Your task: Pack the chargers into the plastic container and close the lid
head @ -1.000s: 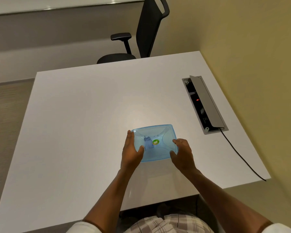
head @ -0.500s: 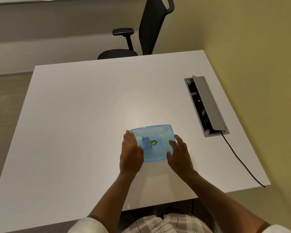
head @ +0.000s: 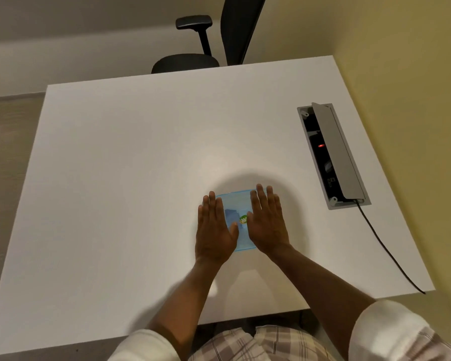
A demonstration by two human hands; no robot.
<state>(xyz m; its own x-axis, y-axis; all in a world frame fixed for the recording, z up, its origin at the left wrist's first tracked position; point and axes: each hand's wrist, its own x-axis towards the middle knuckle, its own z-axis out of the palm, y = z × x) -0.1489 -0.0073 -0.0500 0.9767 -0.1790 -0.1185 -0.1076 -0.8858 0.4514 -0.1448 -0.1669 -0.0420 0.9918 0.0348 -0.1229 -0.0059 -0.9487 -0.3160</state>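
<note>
A translucent blue plastic container (head: 236,203) lies on the white table (head: 130,162) with its lid on; a round green sticker (head: 243,219) marks the lid. A dark charger (head: 231,214) shows faintly through the plastic, left of the sticker. My left hand (head: 214,227) lies flat, palm down, on the lid's left side. My right hand (head: 267,221) lies flat on its right side. Both hands have their fingers straight and together, covering most of the lid.
An open cable hatch (head: 332,155) with a raised grey flap sits in the table at the right; a black cable (head: 387,252) runs from it over the near edge. A black office chair (head: 211,40) stands beyond the far edge. A yellow wall is at the right.
Both hands have moved from the container's near corners up onto the top of the lid and flattened. The camera has tilted and drawn closer.
</note>
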